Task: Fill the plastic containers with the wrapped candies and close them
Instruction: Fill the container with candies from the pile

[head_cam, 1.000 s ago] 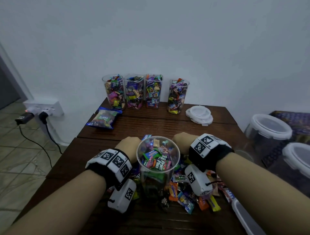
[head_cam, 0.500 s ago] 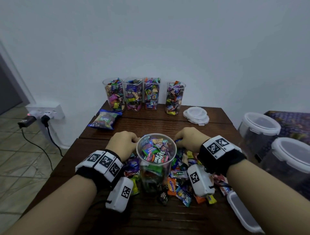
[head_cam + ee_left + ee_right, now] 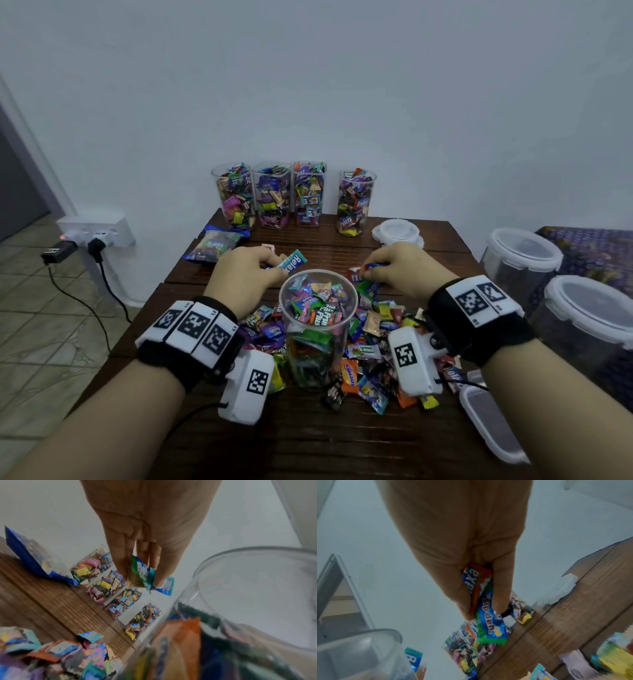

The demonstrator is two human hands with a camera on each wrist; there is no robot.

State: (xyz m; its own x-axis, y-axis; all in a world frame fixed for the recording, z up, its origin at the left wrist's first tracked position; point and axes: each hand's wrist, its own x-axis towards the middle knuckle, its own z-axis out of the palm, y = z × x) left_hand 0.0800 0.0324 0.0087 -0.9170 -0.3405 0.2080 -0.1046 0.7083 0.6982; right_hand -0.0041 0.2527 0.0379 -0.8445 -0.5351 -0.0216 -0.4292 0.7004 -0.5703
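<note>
Nearly full open container (image 3: 318,329) of candies – left hand (image 3: 245,277), right hand (image 3: 404,274) each pinching wrapped sweets.

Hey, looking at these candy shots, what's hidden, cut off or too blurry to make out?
- Head view: the fingertips of the left hand and right hand curl out of sight.
- Head view: the flat container runs off behind the right forearm.
- Left wrist view: the near container is blurred, so its candies are unreadable.
- Right wrist view: the loose candies at lower right are smeared.
</note>
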